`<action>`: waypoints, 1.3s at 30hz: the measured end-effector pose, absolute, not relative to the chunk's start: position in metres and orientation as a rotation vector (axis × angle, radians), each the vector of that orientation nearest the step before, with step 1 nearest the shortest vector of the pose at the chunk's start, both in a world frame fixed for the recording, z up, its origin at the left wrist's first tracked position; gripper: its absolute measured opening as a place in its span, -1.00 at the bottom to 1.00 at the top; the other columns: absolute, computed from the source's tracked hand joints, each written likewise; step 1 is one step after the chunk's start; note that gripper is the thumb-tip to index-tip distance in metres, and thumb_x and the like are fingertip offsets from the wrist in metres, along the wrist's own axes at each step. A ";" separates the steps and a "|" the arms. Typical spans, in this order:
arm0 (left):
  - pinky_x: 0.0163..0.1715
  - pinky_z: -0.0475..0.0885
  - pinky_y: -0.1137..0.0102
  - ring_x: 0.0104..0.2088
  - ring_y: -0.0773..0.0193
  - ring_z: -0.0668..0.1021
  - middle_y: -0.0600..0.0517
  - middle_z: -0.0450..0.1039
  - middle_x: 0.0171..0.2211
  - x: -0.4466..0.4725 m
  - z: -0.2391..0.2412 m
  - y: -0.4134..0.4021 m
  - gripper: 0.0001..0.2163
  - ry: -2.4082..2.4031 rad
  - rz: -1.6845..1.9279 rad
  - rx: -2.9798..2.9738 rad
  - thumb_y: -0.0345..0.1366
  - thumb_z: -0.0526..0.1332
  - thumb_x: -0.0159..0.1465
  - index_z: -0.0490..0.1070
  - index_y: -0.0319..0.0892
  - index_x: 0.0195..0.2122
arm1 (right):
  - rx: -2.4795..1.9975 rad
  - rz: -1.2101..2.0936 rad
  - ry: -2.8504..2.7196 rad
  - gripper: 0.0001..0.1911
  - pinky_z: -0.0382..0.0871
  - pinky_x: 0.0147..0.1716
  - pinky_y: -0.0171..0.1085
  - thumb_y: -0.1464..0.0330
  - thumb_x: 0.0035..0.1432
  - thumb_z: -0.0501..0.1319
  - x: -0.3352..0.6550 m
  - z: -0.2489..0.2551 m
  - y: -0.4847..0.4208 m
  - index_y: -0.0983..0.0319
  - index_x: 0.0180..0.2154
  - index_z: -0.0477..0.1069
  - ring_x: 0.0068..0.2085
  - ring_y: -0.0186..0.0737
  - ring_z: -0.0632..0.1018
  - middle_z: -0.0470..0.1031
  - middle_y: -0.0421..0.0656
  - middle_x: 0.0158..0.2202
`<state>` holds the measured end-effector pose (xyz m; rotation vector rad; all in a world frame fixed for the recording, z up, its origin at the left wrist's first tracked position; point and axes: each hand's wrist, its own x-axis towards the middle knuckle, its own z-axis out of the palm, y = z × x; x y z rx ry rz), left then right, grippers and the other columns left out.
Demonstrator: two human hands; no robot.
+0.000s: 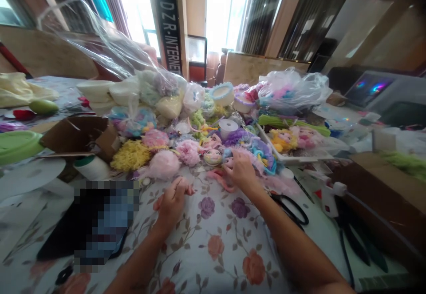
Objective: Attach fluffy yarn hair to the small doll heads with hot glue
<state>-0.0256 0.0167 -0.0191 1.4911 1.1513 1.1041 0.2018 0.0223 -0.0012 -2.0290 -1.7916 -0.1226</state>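
Observation:
My left hand [175, 195] is over the flowered cloth [213, 227], its fingers curled together; whatever is between them, if anything, is too small to make out. Reaching forward, my right hand [242, 170] has its fingers bent down at the front of a pile of plush and yarn pieces; what they grip is hidden. Left of those fingers is a small doll head [213, 156]. A pink fuzzy strip [221, 179] lies just below it. Pink fluffy balls [164, 164] and a purple yarn bundle [234, 137] are close by.
Black-handled scissors [293, 209] and a white glue gun [330, 200] lie right of my right arm. A white tray [299, 155] holds dolls. To the left are a dark, partly blurred-out device [66, 227], a thread cone [91, 168] and an open cardboard box [80, 134].

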 end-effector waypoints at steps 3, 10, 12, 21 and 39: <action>-0.31 0.32 0.41 -0.41 0.23 0.49 0.08 0.38 -0.57 -0.027 -0.018 0.016 -0.68 1.250 1.057 1.554 -0.17 0.03 0.27 0.24 -0.12 -0.61 | -2.021 -0.122 -1.854 -0.55 0.33 -0.14 -0.08 0.23 0.09 0.24 0.204 0.001 0.034 0.32 -0.01 0.35 -0.07 0.11 0.42 0.47 0.10 -0.14; -0.32 0.35 0.41 -0.36 0.21 0.52 0.06 0.49 -0.43 -0.026 -0.018 0.017 -0.78 1.248 0.906 1.562 -0.11 0.20 0.20 0.44 -0.16 -0.39 | -1.943 -0.087 -1.899 -0.52 0.30 -0.05 -0.09 0.37 0.05 0.18 0.212 -0.006 0.023 0.33 0.04 0.33 -0.05 0.07 0.40 0.49 0.05 -0.11; -0.30 0.38 0.40 -0.34 0.21 0.53 0.04 0.51 -0.40 -0.025 -0.021 0.016 -0.80 1.237 0.886 1.580 -0.13 0.20 0.19 0.44 -0.16 -0.35 | -1.893 -0.057 -1.805 -0.46 0.32 -0.06 -0.10 0.35 0.02 0.20 0.216 -0.006 0.020 0.33 0.08 0.31 -0.06 0.05 0.42 0.48 0.03 -0.11; -0.05 0.40 0.27 -0.07 0.12 0.49 -0.08 0.46 -0.13 0.013 -0.025 0.050 -0.81 1.262 1.068 2.221 -0.35 0.13 0.25 0.38 -0.18 -0.11 | -1.727 -0.192 -1.861 -0.55 0.28 0.09 0.03 0.35 0.15 0.18 0.217 -0.021 0.008 0.35 0.08 0.31 0.10 0.11 0.36 0.40 0.12 0.07; 0.02 0.39 0.20 0.01 0.02 0.46 -0.15 0.42 -0.04 0.070 -0.014 0.083 -0.56 1.425 1.044 2.482 -0.30 0.30 0.14 0.27 -0.22 0.05 | -1.466 -0.141 -1.791 -0.61 0.40 0.03 -0.02 0.51 0.18 0.10 0.201 -0.049 -0.042 0.31 0.07 0.29 0.10 -0.02 0.39 0.34 0.12 0.07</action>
